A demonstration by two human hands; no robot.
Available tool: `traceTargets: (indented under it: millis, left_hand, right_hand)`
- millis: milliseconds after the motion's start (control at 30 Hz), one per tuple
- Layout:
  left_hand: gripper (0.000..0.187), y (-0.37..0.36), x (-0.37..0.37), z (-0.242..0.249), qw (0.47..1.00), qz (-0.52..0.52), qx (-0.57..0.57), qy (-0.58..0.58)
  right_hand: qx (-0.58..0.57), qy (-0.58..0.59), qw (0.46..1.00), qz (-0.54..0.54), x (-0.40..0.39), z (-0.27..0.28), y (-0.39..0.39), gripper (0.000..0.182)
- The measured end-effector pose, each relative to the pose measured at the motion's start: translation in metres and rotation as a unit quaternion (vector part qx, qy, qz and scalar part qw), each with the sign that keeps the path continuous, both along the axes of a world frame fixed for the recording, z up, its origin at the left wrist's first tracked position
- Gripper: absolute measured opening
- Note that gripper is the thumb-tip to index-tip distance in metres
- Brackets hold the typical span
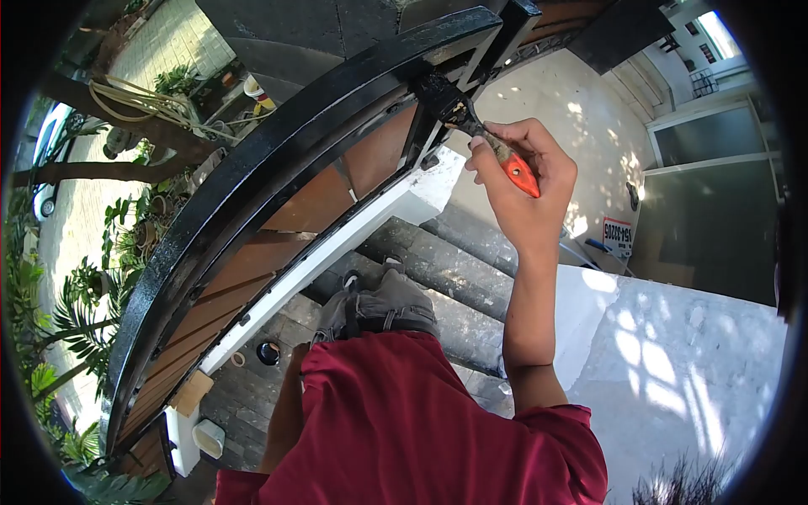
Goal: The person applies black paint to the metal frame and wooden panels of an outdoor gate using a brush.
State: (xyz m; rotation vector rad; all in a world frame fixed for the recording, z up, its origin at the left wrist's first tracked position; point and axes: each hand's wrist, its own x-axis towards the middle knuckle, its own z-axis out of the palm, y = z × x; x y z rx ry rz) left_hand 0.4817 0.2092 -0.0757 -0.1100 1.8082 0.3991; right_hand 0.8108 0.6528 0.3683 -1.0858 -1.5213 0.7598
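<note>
My right hand (526, 168) is closed around the handle of a paintbrush (520, 175), which is red at its end and stained dark nearer the bristles. The brush head is coated in black and touches the upper end of a black railing (320, 101), beside a post. Wet-looking gloss shows along the curved rail. Of my left arm (284, 412), only the forearm shows, hanging down beside my red shirt; the hand itself is hidden.
Stone steps (454, 261) descend under my feet beside a white ledge (286, 290). A small can of black paint (268, 353), a tape-like ring (238, 359) and a white container (209, 438) stand on the floor. Plants (88, 286) grow beyond the railing. A number plate (617, 236) lies at right.
</note>
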Motion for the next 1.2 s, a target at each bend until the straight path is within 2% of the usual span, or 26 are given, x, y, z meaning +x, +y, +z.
traceTargets:
  millis: [133, 233, 300, 367, 467, 567, 633, 700, 733, 767, 867, 933, 1033, 1100, 1200]
  left_hand:
    - [0.021, 0.021, -0.001, -0.006, 1.0, 0.0, 0.0, -0.001]
    - [0.02, 0.018, -0.007, -0.005, 1.0, -0.001, 0.0, 0.0]
    - [0.02, 0.02, -0.009, -0.005, 1.0, -0.003, 0.002, 0.001]
    - [0.02, 0.02, -0.008, -0.004, 1.0, -0.006, 0.006, 0.003]
    - [0.02, 0.019, -0.014, -0.004, 1.0, -0.011, 0.016, 0.007]
    - [0.02, 0.033, -0.015, -0.002, 0.999, -0.018, 0.032, 0.009]
    - [0.021, 0.042, -0.01, 0.017, 1.0, 0.018, -0.006, 0.011]
    - [0.023, -0.008, -0.029, -0.04, 0.999, 0.038, 0.02, -0.016]
    - [0.026, -0.001, -0.034, -0.066, 0.996, 0.059, 0.046, -0.042]
    - [0.026, -0.005, -0.036, -0.073, 0.996, 0.058, 0.048, -0.041]
    - [0.029, -0.003, -0.043, -0.077, 0.995, 0.04, 0.068, -0.061]
    - [0.032, 0.007, -0.041, -0.065, 0.999, -0.011, -0.003, -0.032]
    - [0.032, 0.015, -0.037, -0.039, 1.0, 0.004, 0.014, -0.018]
    - [0.033, 0.019, -0.036, -0.028, 1.0, 0.009, 0.015, -0.017]
    - [0.034, 0.022, -0.035, -0.023, 1.0, 0.004, 0.009, -0.008]
  right_hand:
    - [-0.004, 0.037, 0.999, -0.013, 0.0, 0.003, 0.001, 0.013]
    - [-0.014, -0.034, 0.999, -0.036, -0.001, -0.002, 0.001, 0.012]
    - [-0.016, 0.005, 1.0, 0.019, -0.004, 0.003, -0.007, 0.012]
    - [-0.015, 0.025, 0.999, 0.018, -0.005, 0.005, -0.007, 0.011]
    - [-0.014, 0.009, 0.999, -0.035, -0.002, -0.002, 0.0, 0.011]
    - [-0.026, -0.002, 0.999, -0.018, -0.003, -0.002, -0.004, 0.012]
    - [-0.036, 0.009, 0.998, 0.046, -0.002, 0.001, -0.01, 0.01]
    - [-0.033, 0.03, 0.998, 0.035, -0.003, 0.004, -0.007, 0.009]
    - [-0.038, 0.054, 0.998, 0.004, -0.004, 0.004, -0.004, 0.01]
    - [-0.044, 0.077, 0.996, -0.028, -0.004, 0.003, -0.001, 0.011]
    - [-0.046, 0.051, 0.998, -0.01, -0.006, -0.003, -0.006, 0.011]
    - [-0.06, 0.035, 0.997, 0.033, -0.006, -0.002, -0.015, 0.01]
    - [-0.047, 0.087, 0.995, -0.005, -0.011, 0.004, -0.013, 0.011]
    - [-0.055, 0.072, 0.996, -0.025, -0.009, -0.002, -0.009, 0.011]
    - [-0.078, 0.019, 0.997, 0.009, -0.011, -0.003, -0.019, 0.012]
